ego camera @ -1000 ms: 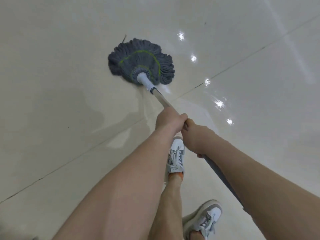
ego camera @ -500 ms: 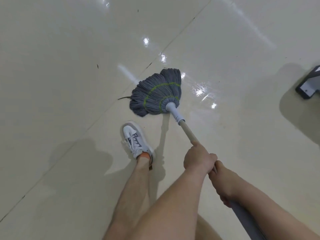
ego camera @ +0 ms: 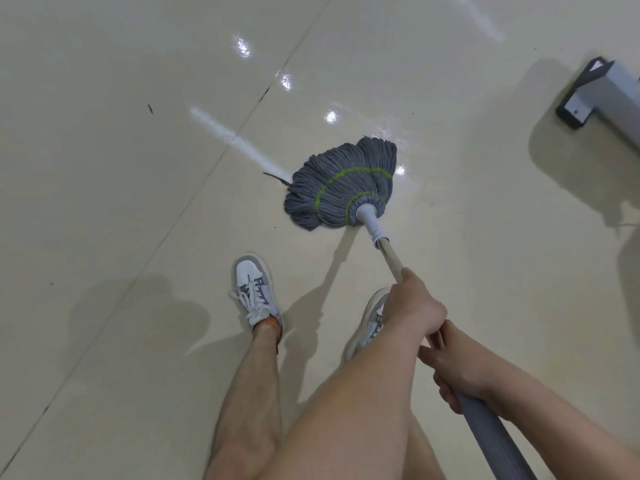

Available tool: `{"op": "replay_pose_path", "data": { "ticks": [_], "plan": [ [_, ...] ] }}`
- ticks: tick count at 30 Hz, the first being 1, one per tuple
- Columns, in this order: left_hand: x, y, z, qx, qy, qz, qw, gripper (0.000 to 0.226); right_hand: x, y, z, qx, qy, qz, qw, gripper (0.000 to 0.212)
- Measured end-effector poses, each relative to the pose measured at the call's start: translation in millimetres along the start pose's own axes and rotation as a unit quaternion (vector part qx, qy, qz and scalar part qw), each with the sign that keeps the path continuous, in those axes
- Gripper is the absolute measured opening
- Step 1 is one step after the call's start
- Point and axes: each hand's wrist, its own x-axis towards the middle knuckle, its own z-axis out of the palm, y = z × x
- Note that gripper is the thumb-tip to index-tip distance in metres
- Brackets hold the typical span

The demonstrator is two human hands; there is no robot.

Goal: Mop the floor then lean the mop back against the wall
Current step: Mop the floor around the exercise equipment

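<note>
Cream tile on the left, glossy floor bouncing the ceiling lights, with a dark grout line slanting across it. That side looks dry to me, so there's probably more ground to cover.

Next across is the left shoe, planted flat and clear of the strands, a sensible stance so the person isn't treading on wet tile.

Now the task's thing itself: the grey mop head with its green stitching lies fanned out flat on the floor, just ahead of the feet, strands trailing up and to the left. Spread like that, it puts plenty of yarn on the tile. One loose strand pokes out at its left edge.

The mop handle slopes back from the head toward the body at a low angle, good for pushing and dragging.

The left hand is the forward grip, fingers wrapped round the pale stretch of the shaft to steer. Tucked behind it, the right shoe, half hidden. Just behind, the right hand has its grip curled round where the grey sleeve begins, supplying the drive. Hands nearly touch.

Far right, a metal foot of some furniture, well apart from the mop. No wall in sight, so the leaning step isn't due yet, by my reckoning.
</note>
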Motion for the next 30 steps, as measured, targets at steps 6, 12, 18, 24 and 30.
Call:
{"op": "replay_pose_path", "data": {
  "ticks": [6, 12, 18, 24, 30],
  "plan": [
    [4, -32, -73, -0.063, 0.042, -0.004, 0.997, 0.033, -2, -73, 36, -0.113, -0.018, -0.045, 0.992, 0.02],
    [-1, -86, -191, -0.169, 0.125, 0.001, 0.978, 0.063, 5, -178, 98, -0.198, -0.047, -0.063, 0.977, 0.03],
    [-9, -159, -277, -0.274, 0.212, -0.021, 0.938, 0.062, 2, -265, 175, -0.268, -0.077, -0.063, 0.958, 0.032],
    [-29, -250, -322, -0.376, 0.28, -0.083, 0.88, 0.055, -4, -313, 268, -0.437, -0.102, -0.07, 0.891, 0.028],
    [-53, -345, -328, -0.477, 0.331, -0.17, 0.796, 0.038, -16, -333, 366, -0.678, -0.121, -0.129, 0.714, 0.009]
  ]
}}
